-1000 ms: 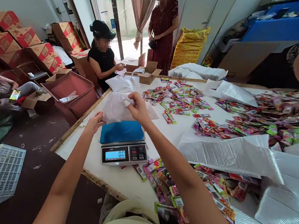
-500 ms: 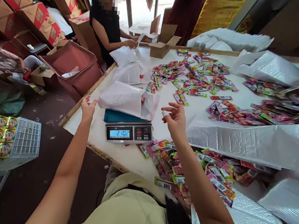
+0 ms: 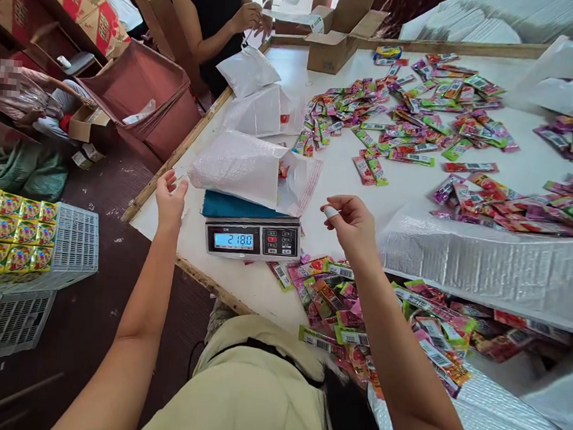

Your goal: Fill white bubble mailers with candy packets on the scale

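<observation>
A white padded mailer lies on the blue top of a digital scale, its open mouth facing right with some red showing inside. The lit display reads 218.0. My left hand is just left of the mailer, fingers apart and holding nothing. To the right of the mailer's mouth, my right hand hovers with loosely curled, parted fingers, a white wrap on one finger and nothing in its grasp. Colourful snack sachets lie in a heap right of the scale.
More sachets spread over the white table, beside silvery bubble mailers. Two filled mailers and an open carton stand at the back, near a standing person. Crates of yellow packs are at the left; another person sits beyond.
The display has gone from 210.2 to 218.0. The view has shifted, so the table's far side sits higher in the picture. My right hand is slightly farther from the mailer, its fingers more curled.
</observation>
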Motion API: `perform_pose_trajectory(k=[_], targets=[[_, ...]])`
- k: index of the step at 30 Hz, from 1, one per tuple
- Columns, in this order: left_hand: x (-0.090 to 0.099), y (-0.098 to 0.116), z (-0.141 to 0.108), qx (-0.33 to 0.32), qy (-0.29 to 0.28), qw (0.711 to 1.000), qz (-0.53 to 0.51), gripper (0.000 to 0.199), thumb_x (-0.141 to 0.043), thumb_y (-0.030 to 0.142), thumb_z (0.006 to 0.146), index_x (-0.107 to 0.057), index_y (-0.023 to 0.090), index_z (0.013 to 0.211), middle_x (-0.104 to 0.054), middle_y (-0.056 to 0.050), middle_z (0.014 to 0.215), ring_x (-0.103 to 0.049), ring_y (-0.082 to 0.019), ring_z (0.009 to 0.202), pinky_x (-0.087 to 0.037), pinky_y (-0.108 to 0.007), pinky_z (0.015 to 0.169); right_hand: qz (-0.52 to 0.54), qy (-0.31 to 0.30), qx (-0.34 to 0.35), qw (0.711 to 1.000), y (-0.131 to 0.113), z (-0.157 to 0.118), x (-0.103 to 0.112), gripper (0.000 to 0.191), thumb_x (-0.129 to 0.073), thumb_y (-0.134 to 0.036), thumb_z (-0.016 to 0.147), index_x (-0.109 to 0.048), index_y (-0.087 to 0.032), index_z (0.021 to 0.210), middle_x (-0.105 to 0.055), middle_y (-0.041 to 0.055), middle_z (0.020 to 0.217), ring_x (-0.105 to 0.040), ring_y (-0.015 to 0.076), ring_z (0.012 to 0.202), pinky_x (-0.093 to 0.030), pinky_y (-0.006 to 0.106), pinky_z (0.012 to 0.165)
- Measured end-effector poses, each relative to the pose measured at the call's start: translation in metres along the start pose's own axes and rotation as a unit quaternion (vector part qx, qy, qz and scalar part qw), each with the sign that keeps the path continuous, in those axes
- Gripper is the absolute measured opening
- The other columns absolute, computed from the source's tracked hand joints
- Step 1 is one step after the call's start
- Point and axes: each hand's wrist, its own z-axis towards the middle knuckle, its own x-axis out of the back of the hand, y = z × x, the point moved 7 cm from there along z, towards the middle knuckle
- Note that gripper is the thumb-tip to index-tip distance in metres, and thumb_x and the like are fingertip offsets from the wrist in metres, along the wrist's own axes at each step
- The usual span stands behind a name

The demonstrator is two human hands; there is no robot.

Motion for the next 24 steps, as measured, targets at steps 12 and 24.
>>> perform_pose_trajectory(k=[12, 24], targets=[[-0.011, 0.021, -0.036, -0.036, -0.001, 0.999, -0.01, 0.046, -0.072, 0.036, 0.087, -0.059, 0.02, 0.128, -0.06, -0.014, 0.136, -0.057, -0.026, 0.129, -0.047, -0.041, 0.111, -0.053, -0.107, 0.124, 0.985, -0.038, 0.034, -0.064, 0.022, -0.059, -0.026, 0.074, -0.066, -0.019, 0.094, -0.072, 0.0049, 0.093, -0.064, 0.0168, 0.082, -0.053, 0.035, 0.077], [0.005, 0.039, -0.06, -0.104, 0.023, 0.993, 0.041, 0.038, -0.072, 0.035, 0.086, -0.066, 0.025, 0.122, -0.065, -0.007, 0.124, -0.061, -0.025, 0.118, -0.05, -0.041, 0.108, -0.491, -0.253, 0.02, 0.834, 0.047, -0.045, 0.021, 0.047, -0.07, -0.011, 0.07, -0.066, -0.018, 0.116, -0.071, 0.014, 0.108, -0.065, 0.026, 0.096, -0.046, 0.035, 0.08]])
